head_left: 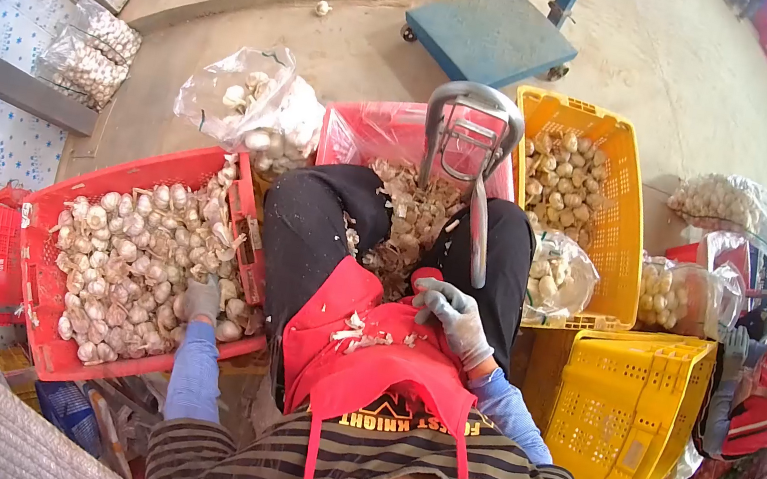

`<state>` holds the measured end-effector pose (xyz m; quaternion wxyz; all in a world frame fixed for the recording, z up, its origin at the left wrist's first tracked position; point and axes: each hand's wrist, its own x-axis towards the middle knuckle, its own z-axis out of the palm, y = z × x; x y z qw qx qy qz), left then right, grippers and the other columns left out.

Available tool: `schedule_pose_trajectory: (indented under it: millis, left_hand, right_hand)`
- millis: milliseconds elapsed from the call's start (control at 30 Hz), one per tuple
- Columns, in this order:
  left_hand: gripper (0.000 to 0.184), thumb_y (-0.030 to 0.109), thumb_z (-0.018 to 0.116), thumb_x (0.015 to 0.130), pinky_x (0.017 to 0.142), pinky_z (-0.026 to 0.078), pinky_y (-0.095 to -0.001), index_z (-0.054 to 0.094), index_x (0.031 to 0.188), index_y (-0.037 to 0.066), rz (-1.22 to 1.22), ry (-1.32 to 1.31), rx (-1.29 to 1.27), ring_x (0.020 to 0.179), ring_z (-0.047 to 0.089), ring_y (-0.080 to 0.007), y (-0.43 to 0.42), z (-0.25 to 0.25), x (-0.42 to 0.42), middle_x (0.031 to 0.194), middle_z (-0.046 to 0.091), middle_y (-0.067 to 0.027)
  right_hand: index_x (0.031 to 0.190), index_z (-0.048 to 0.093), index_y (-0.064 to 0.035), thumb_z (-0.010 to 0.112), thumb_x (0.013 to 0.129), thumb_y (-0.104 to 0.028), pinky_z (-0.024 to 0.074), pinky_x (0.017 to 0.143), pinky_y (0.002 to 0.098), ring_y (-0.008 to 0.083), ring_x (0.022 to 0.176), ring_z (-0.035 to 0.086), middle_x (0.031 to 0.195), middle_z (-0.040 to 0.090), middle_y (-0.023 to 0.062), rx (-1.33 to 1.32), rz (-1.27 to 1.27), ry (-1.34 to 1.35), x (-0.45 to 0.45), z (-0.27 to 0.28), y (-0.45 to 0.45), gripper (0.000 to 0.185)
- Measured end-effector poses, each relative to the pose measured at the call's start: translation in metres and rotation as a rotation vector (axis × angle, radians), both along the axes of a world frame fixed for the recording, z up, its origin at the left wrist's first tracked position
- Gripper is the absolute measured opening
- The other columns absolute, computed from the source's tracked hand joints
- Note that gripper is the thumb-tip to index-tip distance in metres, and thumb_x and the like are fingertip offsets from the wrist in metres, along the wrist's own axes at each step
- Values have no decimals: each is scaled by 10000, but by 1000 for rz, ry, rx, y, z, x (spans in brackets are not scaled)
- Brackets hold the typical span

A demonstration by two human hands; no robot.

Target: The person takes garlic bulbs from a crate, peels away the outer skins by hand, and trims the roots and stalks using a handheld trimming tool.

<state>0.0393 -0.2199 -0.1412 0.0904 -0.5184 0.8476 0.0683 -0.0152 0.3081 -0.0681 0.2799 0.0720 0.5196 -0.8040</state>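
My left hand (203,299), in a pale glove, reaches into the right side of a red crate (43,284) heaped with garlic bulbs (138,249). Its fingers are down among the bulbs and partly hidden. My right hand (456,321), gloved too, is over my lap with its fingers curled. A small red rounded piece (426,275) shows at its fingertips; what the fingers hold, if anything, is unclear. Bits of garlic stalk (357,335) lie on my red apron (327,332). Between my knees, dry garlic skins (409,208) are piled below a metal frame with a lever (474,123).
A yellow crate (621,229) of garlic stands at right, with another yellow crate (630,403) nearer me. Bagged garlic (286,127) sits ahead left. Beyond stands a blue wheeled platform (489,34). Another person's sleeve (722,398) is at far right.
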Motion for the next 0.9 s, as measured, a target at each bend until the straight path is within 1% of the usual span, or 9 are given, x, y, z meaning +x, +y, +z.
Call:
schedule_pose_trajectory:
  millis: [67,133,233,367,400,500,767,800,900]
  left_hand:
    - [574,464,627,885,940,514,-490,673,1130,-53,-56,-36,65,1101,661,-445,30,46,-8,1123,688,-311]
    - [512,440,678,864,878,535,-474,708,1046,-37,-77,46,86,1014,702,-403,26,43,-4,1047,729,-269]
    - [492,432,701,861,798,550,-440,709,1034,-29,129,829,301,862,697,-316,23,38,0,956,732,-182]
    - [524,447,686,888,644,522,-387,645,1192,23,578,1260,643,783,632,-200,-26,34,8,989,661,-86]
    - [535,500,682,897,603,512,-390,603,1267,122,600,1397,761,809,631,-199,-62,7,19,1040,654,-48]
    - [514,550,672,907,627,537,-391,592,1273,198,629,1581,916,837,637,-211,-74,28,36,1068,651,-24]
    - [575,660,643,898,584,579,-377,600,1178,159,623,1720,1070,769,670,-229,-25,100,37,935,675,-64]
    - [619,681,597,915,513,574,-361,590,1171,117,417,1728,1128,672,668,-240,7,124,26,878,662,-72]
    - [592,652,536,964,444,560,-352,596,1128,87,116,1630,1054,627,670,-238,84,157,3,842,650,-72]
  right_hand:
    - [1315,597,27,600,1009,-178,529,755,255,124,789,652,1011,685,69,33,25,23,0,-3,-3,369]
    - [1316,597,26,597,1011,-169,528,752,251,123,784,654,1016,686,69,83,56,61,2,-3,-2,362]
    - [1317,599,22,597,1011,-161,528,745,252,122,784,660,1019,689,71,103,51,40,5,2,0,356]
    - [1312,603,24,579,1019,-156,533,766,265,136,794,669,1000,695,81,61,37,60,6,-1,6,344]
    - [1308,605,25,574,1026,-164,535,774,270,140,795,670,993,697,83,41,27,46,7,-5,5,341]
    - [1301,609,25,579,1029,-180,536,766,271,138,789,670,990,697,81,56,48,54,3,-9,2,342]
    - [1291,616,17,583,1036,-223,541,726,272,136,774,666,973,693,69,110,141,71,-2,-12,-1,352]
    - [1291,616,15,585,1035,-226,542,727,272,136,772,666,969,693,68,121,144,74,-1,-12,-1,353]
    - [1292,617,11,588,1033,-234,543,730,274,138,769,665,962,693,67,137,149,79,-1,-15,-2,358]
